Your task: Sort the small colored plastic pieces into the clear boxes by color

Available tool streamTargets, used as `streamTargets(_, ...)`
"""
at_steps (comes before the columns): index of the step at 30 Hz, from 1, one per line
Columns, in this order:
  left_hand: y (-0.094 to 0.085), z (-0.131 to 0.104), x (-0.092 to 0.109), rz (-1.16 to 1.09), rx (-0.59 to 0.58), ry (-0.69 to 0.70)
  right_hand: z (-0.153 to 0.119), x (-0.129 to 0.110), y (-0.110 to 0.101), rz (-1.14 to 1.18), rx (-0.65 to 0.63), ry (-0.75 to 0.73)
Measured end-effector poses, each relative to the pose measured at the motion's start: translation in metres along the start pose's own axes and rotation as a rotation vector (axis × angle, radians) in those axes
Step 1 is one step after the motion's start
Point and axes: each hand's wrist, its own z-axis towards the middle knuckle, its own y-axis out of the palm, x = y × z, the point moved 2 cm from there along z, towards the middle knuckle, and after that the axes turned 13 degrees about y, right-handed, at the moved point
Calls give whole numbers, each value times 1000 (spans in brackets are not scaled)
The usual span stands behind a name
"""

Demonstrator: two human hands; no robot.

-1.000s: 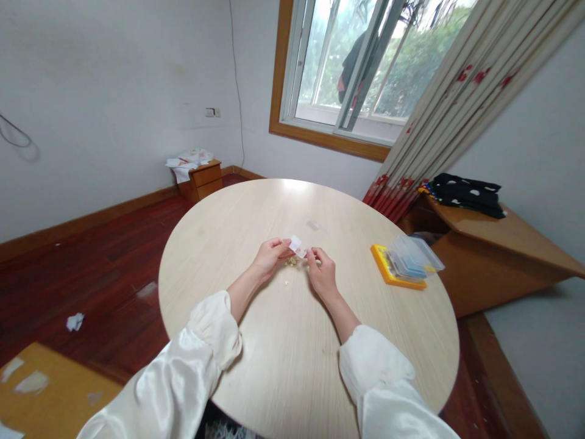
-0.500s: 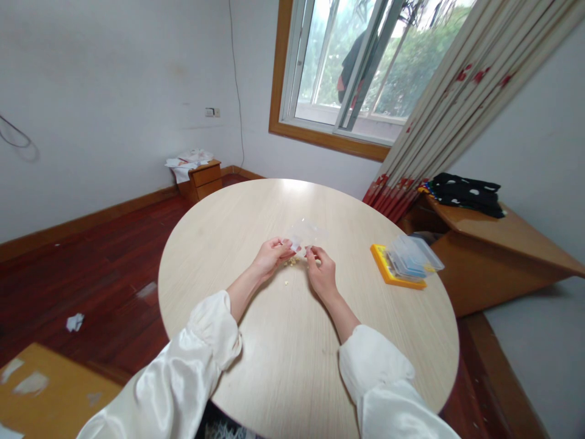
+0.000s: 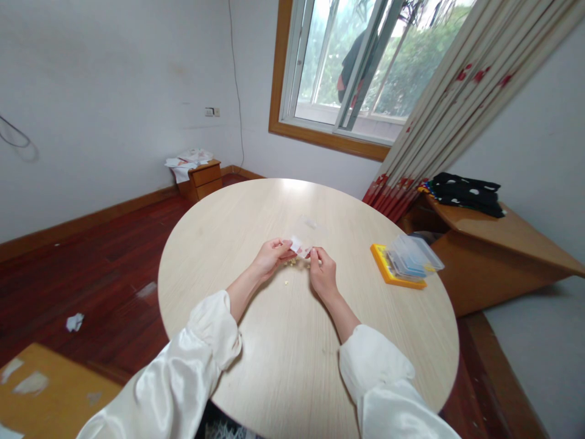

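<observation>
Over the middle of the round table (image 3: 274,366), my left hand (image 3: 270,256) is closed, thumb pressed on the fingers. It grips a thin clear plastic bag (image 3: 315,228) by its near edge, where a small white patch (image 3: 295,244) shows. My right hand (image 3: 322,270) pinches the same edge from the other side, a short gap from the left. The bag spreads out beyond the fingers, so see-through that its outline is faint. Beneath the hands lie several small pale yellow pieces (image 3: 292,263), partly hidden by the fingers; a single piece (image 3: 286,282) sits closer to me.
On the table's right stands a yellow tray (image 3: 402,281) with a clear plastic box (image 3: 414,255) on it. Behind are a window (image 3: 338,67) and a curtain (image 3: 434,97). Dark folded cloth (image 3: 468,194) tops a brown cabinet (image 3: 507,253). A person is outside the window.
The white patch by my left fingertips shows more plainly, and the bag's far part has shifted slightly away and to the right. My hands stay almost in place.
</observation>
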Motion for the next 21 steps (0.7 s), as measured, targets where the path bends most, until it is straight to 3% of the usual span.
streamTargets(21, 1, 2, 1, 72, 114, -48, -1, -11, -1, 39, -38, 51)
